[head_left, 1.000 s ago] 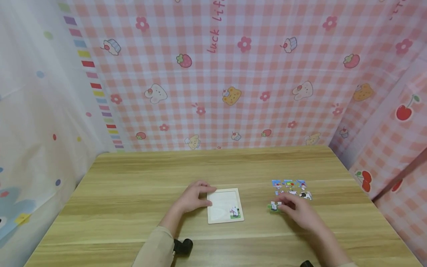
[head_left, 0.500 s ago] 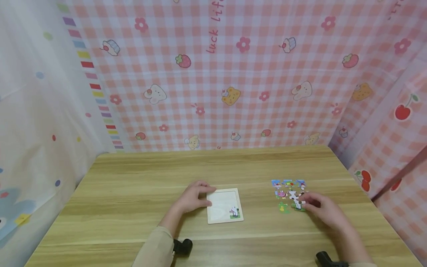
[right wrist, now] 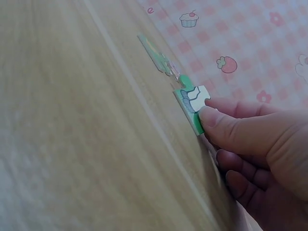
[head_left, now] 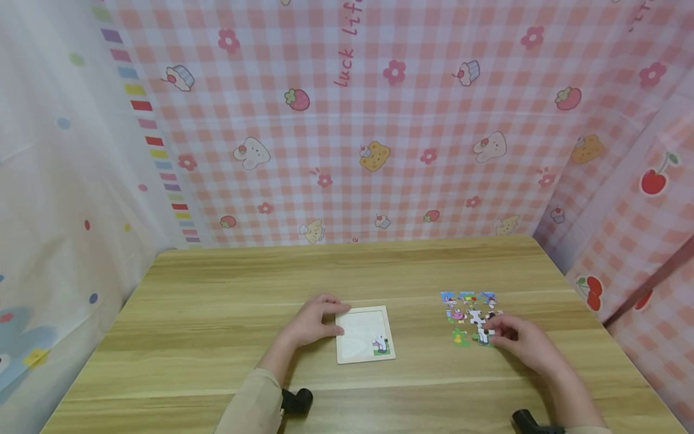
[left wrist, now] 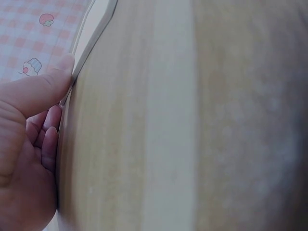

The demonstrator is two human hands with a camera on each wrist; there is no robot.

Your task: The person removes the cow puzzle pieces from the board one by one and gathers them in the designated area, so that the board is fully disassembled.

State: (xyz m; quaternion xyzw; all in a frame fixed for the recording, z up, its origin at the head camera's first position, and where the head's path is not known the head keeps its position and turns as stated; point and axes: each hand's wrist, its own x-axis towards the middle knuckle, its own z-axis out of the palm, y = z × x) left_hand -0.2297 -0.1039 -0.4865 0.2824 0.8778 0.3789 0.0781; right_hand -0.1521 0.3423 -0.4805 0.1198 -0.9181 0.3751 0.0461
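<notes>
A shallow square wooden puzzle tray (head_left: 352, 346) lies on the table, with one jigsaw piece (head_left: 382, 345) showing a white animal and green ground in its lower right corner. My left hand (head_left: 314, 319) holds the tray's left edge between thumb and fingers; in the left wrist view the thumb (left wrist: 57, 79) lies on the rim. To the right, my right hand (head_left: 520, 340) pinches a green-and-white jigsaw piece (right wrist: 195, 98) by thumb and forefinger, at the lower right of a group of loose pieces. Its fingertips cover part of that piece in the head view.
Several loose jigsaw pieces (head_left: 458, 316) lie in rough rows just left of and beyond my right hand. They rest on a wood-grain table (head_left: 228, 289). Pink checked cloth (head_left: 347, 132) hangs behind the table, and a dotted white cloth (head_left: 59, 199) hangs at the left.
My right hand has moved right with the pinched piece, from the group's lower left to its lower right, uncovering a green-and-yellow piece. My left hand and the tray have stayed put.
</notes>
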